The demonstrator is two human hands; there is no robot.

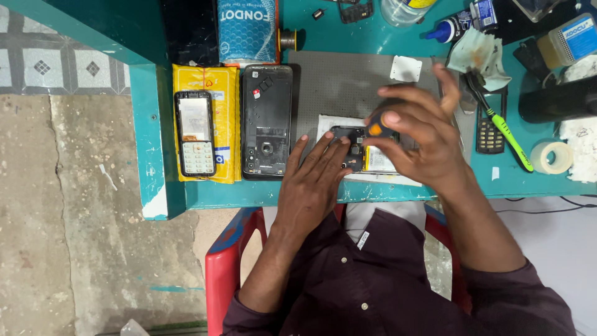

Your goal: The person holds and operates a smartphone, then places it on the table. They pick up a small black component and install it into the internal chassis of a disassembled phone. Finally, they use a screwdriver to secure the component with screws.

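While the left hand (314,180) lies flat, open, pinning the opened phone (364,149), long axis left-right, right hand (416,134) pinches an orange-tipped tool (377,127).

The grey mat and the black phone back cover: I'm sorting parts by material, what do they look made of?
The grey mat looks like soft rubber or silicone: matte, finely textured, lying flat. The black phone back cover looks like moulded plastic: dull sheen, ribs and cut-outs inside.

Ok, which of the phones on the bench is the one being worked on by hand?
The opened phone under both hands, circuit board exposed. The keypad phone and the black back cover lie untouched to its left.
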